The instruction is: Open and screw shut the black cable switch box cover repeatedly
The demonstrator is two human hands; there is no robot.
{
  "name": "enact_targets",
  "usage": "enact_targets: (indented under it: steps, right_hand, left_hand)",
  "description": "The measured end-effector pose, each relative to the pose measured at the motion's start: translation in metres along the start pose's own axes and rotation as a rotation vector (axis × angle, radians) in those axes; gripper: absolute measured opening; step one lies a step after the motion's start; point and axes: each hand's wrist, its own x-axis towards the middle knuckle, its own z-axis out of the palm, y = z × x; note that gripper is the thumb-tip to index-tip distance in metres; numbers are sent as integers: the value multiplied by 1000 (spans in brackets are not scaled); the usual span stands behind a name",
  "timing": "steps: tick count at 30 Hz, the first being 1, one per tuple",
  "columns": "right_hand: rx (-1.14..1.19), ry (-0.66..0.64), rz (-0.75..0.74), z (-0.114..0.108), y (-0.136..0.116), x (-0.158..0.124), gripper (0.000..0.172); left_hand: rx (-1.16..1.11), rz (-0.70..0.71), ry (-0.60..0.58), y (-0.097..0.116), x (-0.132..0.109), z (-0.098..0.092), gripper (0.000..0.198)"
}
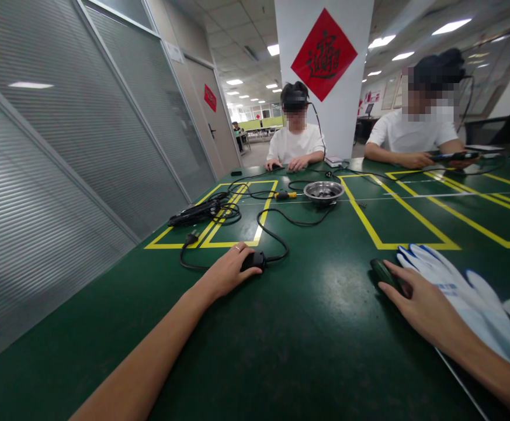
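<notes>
My left hand [231, 270] is closed around a black box [253, 261] on a cable, perhaps a power adapter, lying on the green table [298, 345]. A black cable [286, 242] leaves its right end, and a cord with a plug [191, 237] lies just beyond the hand. On the right, my right hand [412, 292] grips a dark, rounded handle-like object [381, 272] between thumb and fingers. A thin pale line emerges under that forearm; I cannot tell whether it belongs to the object. White gloves with blue trim [451, 286] lie beside this hand.
Farther off are a metal bowl [323, 190] of small dark parts, a yellow-and-black screwdriver [285, 195] and a bundle of black cables [202, 211]. Yellow tape [416, 246] marks rectangles. Two people [296, 137] in white shirts sit opposite. A blinds-covered partition [62, 146] stands left.
</notes>
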Motion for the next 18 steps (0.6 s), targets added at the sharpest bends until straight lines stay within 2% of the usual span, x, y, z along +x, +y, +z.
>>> enact_targets:
  steps: [8, 12, 18]
  right_hand:
    - [-1, -20, 4, -2, -3, 0, 61]
    - [-14, -27, 10, -2, -3, -1, 62]
    - [-91, -15, -43, 6, 7, 2, 61]
  left_hand:
    - [-64, -3, 2, 4, 0, 0, 34]
    - [-63, 18, 27, 9, -2, -5, 36]
    - [-35, 10, 80, 15, -2, -12, 34]
